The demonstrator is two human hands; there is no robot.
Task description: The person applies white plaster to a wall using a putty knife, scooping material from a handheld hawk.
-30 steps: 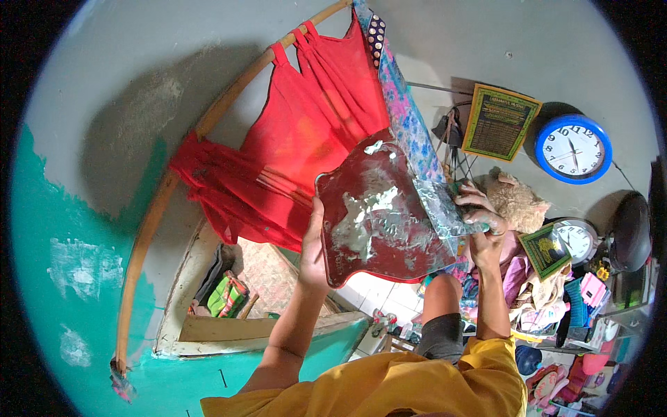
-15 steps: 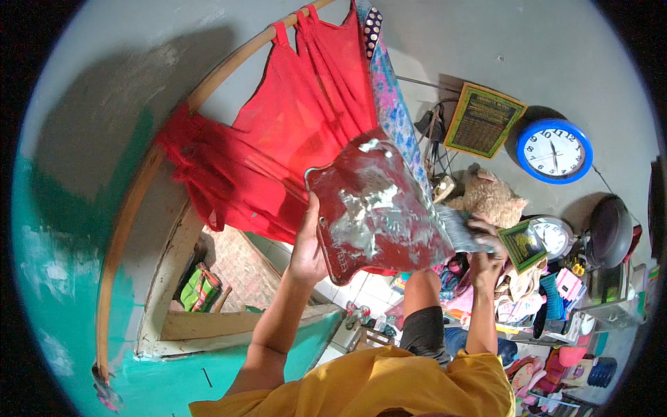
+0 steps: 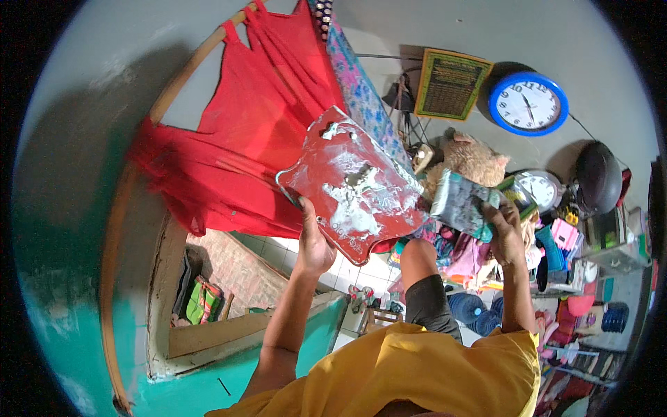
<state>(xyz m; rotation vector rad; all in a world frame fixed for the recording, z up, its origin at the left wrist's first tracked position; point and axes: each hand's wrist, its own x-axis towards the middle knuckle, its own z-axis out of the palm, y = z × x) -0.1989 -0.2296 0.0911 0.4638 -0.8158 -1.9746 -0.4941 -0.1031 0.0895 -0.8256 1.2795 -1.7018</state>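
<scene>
My left hand [image 3: 315,244] grips the lower left edge of a dark red board [image 3: 324,165], thumb on its face. The board is tilted, has wavy edges, and is smeared with white paste [image 3: 354,205], thickest near its middle. In my right hand [image 3: 508,233] is a flat, wide scraper [image 3: 456,201] with grey-white smears, its fingers closed round the near end. The scraper is held at the right of the board, a small gap from its edge. How its handle is made is hidden by my fingers.
Behind the board a red cloth [image 3: 257,90] hangs from a bent wooden rail [image 3: 177,87]. Left below is a wall opening with a pale frame [image 3: 161,333]. A blue-rimmed clock [image 3: 528,104], a framed panel [image 3: 453,83], a plush toy [image 3: 469,156] and a pan [image 3: 597,177] are at the right.
The scraper has come away from the board's right edge and turned its broad face into view. The whole view has shifted, with the board and wall things now further left.
</scene>
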